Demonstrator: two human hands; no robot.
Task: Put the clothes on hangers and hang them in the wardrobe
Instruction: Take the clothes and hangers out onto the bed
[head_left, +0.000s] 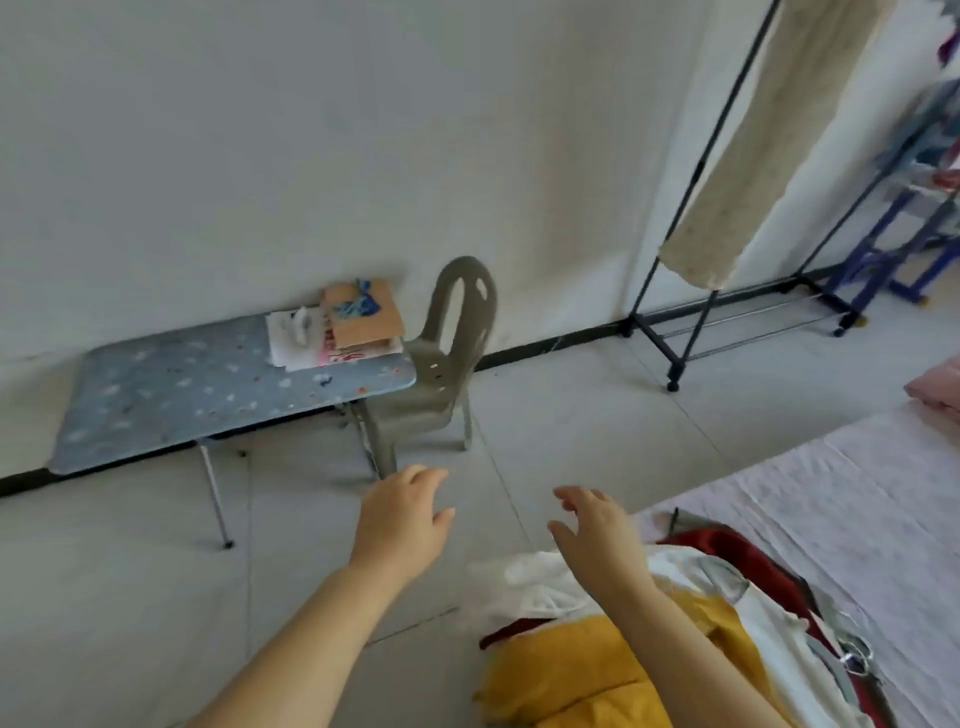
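Both hands are out in front over the floor and neither grip has anything in it: the left hand has its fingers relaxed and slightly spread, and the right hand looks the same, with that forearm passing over the pile of clothes. The pile is down at 5 o'clock, right on the near edge of the bed — yellow on top, white under it, red behind, and a bit of white hanging past the edge. There's a metal hook at the pile's right side, too blurry to say more. The clothes rack stands at 1 o'clock against the wall, well apart from the pile, with one cream garment hanging on it. Between bed and rack it's bare tile. At 9 o'clock a low blue bench runs along the wall with papers and cardboard on its right end, and a grey plastic chair is just beside that end — its legs are near the left hand. A pink bundle sits at the bed's far edge at 3 o'clock.
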